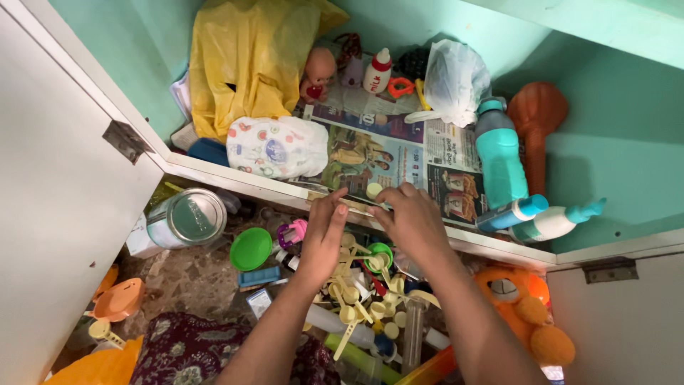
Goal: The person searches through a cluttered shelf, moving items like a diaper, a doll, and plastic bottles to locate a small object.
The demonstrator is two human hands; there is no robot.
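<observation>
A small pale yellow cap [373, 190] sits on the newspaper [399, 153] at the shelf's front edge [235, 178], just beside the right hand [410, 217], whose curled fingers touch the edge; whether it grips anything I cannot tell. The left hand [322, 239] is flat-fingered and empty, touching the same edge. On the shelf stand a teal bottle [499, 153], a white plastic bag [452, 78] and a yellow bag [246, 57]. Below lies a heap of yellow scoops [353, 296].

Yellow bag [246, 60], teal bottle [499, 153], green lid [250, 249], mint-green walls [627, 135].
</observation>
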